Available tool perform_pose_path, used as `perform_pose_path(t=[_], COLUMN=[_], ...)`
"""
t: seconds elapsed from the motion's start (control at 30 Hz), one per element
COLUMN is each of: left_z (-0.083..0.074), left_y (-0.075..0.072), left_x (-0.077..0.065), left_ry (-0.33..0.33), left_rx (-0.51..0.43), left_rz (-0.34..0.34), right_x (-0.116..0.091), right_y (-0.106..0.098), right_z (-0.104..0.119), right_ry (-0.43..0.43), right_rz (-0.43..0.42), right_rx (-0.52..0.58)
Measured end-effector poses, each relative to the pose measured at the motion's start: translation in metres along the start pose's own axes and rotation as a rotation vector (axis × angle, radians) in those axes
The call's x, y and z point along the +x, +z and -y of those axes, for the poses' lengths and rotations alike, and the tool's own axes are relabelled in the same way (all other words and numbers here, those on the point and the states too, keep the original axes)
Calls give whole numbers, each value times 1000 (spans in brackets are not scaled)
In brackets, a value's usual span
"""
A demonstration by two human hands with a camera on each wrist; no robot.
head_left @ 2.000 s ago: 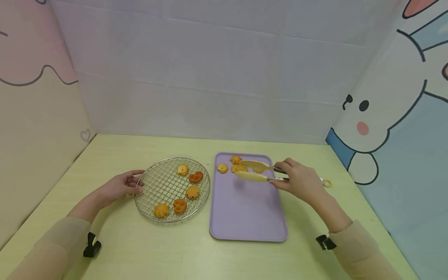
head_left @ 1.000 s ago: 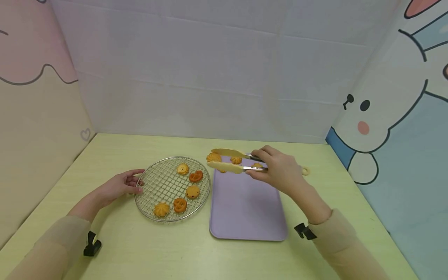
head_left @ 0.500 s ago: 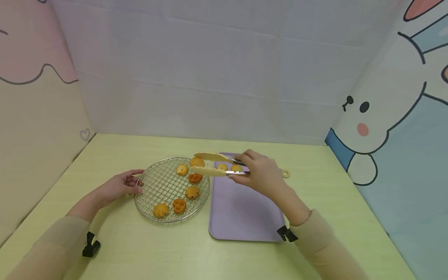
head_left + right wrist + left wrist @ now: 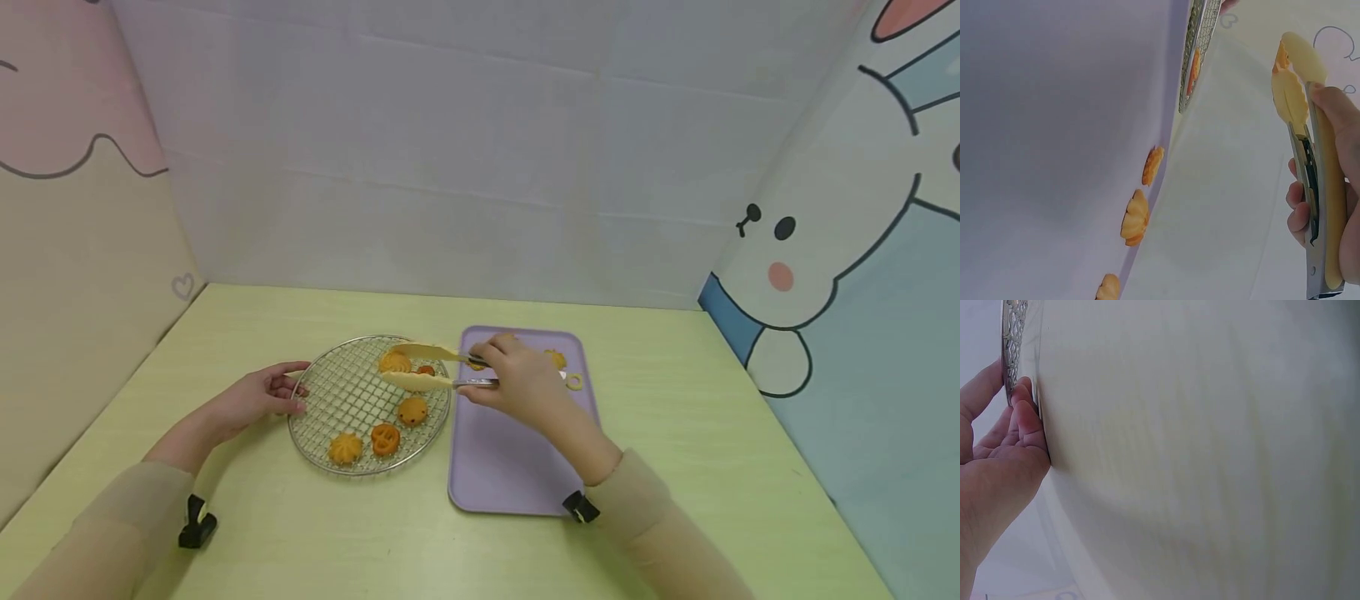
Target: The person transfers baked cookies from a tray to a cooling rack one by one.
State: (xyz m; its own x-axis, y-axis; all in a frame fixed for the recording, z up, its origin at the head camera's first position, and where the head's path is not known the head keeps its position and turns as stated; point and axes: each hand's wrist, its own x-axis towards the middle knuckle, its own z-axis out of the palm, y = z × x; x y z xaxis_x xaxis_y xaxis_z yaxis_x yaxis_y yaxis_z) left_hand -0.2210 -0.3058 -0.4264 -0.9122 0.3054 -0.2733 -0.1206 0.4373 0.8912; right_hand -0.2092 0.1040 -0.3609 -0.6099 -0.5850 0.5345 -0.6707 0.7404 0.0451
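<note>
In the head view my left hand (image 4: pixel 262 395) pinches the left rim of a round wire rack (image 4: pixel 341 396); the left wrist view shows the thumb and fingers on opposite sides of that rim (image 4: pixel 1005 350). My right hand (image 4: pixel 525 387) grips a pair of tongs (image 4: pixel 420 382) with cream tips. Between the tips is a golden ridged cookie (image 4: pixel 394 362), over the rack's upper right part. The tongs partly cover a pretzel-shaped cookie (image 4: pixel 425 371) there. Lower on the rack lie a round dotted cookie (image 4: pixel 412 412), another pretzel-shaped cookie (image 4: pixel 386 439) and a flower-shaped cookie (image 4: pixel 346 448).
To the right of the rack lies a purple tray (image 4: pixel 502 475), partly under the right forearm. A cookie (image 4: pixel 555 358) shows near its far edge; the right wrist view shows a ridged cookie (image 4: pixel 1135 219) and others along that edge. A pale wall (image 4: pixel 450 167) stands behind the table.
The right hand has carried the tongs leftward from the tray's far end to over the rack, bringing a ridged cookie from the tray. The left hand and the rack have stayed in place.
</note>
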Motion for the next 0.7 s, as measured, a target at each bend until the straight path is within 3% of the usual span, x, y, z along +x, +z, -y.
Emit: perform_pose_path(t=[0.53, 0.7], left_z=[-1, -2], left_y=[0, 1], left_x=[0, -1], left_ry=[2, 2], left_rx=[9, 6], left_rz=[-4, -3], right_x=[20, 23], right_y=[27, 37], right_z=[17, 18], right_ry=[107, 118], right_rz=[285, 331], right_rx=[-9, 9])
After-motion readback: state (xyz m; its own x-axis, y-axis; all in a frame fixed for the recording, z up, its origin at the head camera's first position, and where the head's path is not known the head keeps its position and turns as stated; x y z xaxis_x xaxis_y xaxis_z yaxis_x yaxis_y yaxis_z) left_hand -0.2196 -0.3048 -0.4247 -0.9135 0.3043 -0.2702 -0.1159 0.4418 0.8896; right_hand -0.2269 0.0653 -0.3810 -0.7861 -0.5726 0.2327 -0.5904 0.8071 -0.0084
